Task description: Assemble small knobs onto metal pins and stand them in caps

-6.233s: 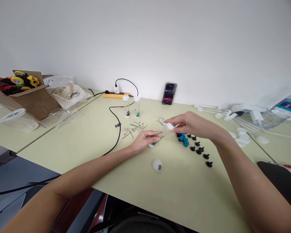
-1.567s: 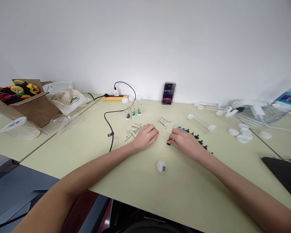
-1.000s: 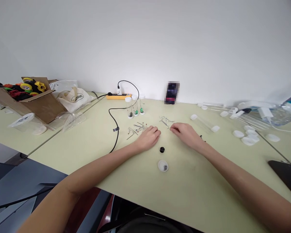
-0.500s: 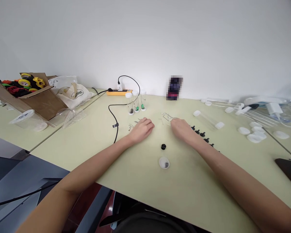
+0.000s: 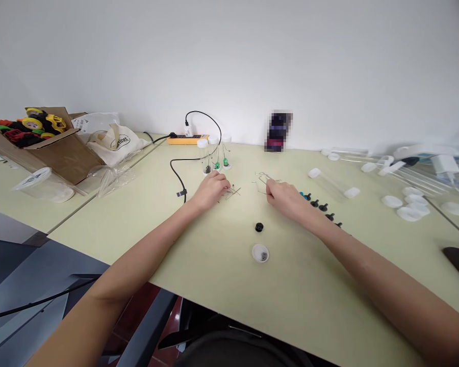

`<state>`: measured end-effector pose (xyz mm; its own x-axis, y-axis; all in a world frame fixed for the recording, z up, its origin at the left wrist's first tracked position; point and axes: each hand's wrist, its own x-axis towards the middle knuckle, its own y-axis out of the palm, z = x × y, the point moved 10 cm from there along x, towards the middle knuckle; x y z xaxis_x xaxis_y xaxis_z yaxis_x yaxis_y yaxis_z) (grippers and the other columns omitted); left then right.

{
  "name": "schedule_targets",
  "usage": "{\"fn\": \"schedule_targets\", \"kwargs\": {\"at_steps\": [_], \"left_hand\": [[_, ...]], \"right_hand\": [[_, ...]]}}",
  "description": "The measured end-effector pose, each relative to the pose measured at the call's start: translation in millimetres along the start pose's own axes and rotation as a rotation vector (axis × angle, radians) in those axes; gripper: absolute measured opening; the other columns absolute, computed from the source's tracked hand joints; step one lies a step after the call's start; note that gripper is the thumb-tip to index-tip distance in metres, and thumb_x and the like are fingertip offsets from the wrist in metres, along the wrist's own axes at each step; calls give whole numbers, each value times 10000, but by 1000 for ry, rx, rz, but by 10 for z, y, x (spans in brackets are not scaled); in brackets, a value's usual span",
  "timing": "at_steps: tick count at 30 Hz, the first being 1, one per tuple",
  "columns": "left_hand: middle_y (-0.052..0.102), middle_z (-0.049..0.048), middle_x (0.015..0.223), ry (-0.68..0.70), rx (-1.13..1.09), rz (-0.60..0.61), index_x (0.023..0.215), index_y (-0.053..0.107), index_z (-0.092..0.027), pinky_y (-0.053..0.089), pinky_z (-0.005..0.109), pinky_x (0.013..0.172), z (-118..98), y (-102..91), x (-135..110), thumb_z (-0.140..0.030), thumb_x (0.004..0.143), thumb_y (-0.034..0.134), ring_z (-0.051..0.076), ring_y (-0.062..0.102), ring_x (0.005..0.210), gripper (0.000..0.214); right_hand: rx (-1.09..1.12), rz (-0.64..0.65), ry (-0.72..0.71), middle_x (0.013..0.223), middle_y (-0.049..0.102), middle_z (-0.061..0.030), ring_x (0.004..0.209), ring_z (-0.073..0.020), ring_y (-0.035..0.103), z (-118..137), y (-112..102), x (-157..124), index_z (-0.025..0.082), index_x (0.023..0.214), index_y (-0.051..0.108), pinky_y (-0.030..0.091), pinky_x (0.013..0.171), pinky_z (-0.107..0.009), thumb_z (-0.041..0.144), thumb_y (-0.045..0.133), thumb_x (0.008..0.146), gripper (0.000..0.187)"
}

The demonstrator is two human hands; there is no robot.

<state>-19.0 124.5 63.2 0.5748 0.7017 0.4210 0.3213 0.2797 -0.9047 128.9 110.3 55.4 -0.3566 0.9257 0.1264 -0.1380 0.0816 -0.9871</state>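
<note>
Before me, below the white wall [image 5: 229,61], spreads the pale green desk [image 5: 214,260], which I read as a clock: twelve toward the wall, centre straight in front of me. At ten o'clock sits the cardboard box [image 5: 61,158], heaped with colourful plastic pieces [image 5: 42,122], and just beside it slumps the cloth bag [image 5: 118,144]. The orange power strip [image 5: 187,140] lies at eleven.

At ten, nearer the centre, my left hand [image 5: 211,189] arches over the pins with its fingers curled; I cannot tell whether they grip any. Between one and two, my right hand [image 5: 286,200] has its fingers bunched at the bent wires; whether a wire is pinched there, I cannot tell.

One clear tube [image 5: 333,184] lies on its side at two, and three capped tubes [image 5: 202,144] stand upright at eleven. The pins [image 5: 233,191] lie loosely crossed at eleven, the bent wires [image 5: 265,177] at twelve. A white cap [image 5: 257,251] rests at six; black parts [image 5: 323,207] line up from two toward three. One round black piece [image 5: 259,227] marks the centre. Smallest are the grey bits [image 5: 264,256] inside the white cap.
</note>
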Motion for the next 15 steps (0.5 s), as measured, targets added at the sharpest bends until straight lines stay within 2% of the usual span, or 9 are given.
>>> {"fn": "schedule_targets", "kwargs": {"at_steps": [4, 8, 15], "left_hand": [[547, 84, 715, -99, 121, 47, 685, 577, -146, 393, 343, 691, -31, 75, -36, -235, 827, 451, 217, 451, 777, 210], [543, 90, 718, -188, 140, 119, 674, 539, -141, 391, 333, 630, -70, 152, -103, -215, 801, 484, 231, 461, 776, 157], [539, 74, 696, -288, 85, 131, 636, 487, -155, 401, 306, 617, -22, 180, -152, -96, 758, 402, 195, 485, 729, 160]], "right_hand": [[313, -11, -15, 715, 586, -18, 641, -161, 514, 72, 112, -281, 204, 791, 486, 325, 545, -255, 190, 365, 817, 125], [493, -57, 82, 810, 627, -21, 725, -173, 561, -41, 184, -560, 220, 860, 529, 376, 614, -273, 262, 362, 854, 172], [683, -76, 93, 803, 631, -3, 745, -156, 564, -99, 253, -494, 222, 910, 573, 392, 648, -268, 245, 411, 823, 185]]}}
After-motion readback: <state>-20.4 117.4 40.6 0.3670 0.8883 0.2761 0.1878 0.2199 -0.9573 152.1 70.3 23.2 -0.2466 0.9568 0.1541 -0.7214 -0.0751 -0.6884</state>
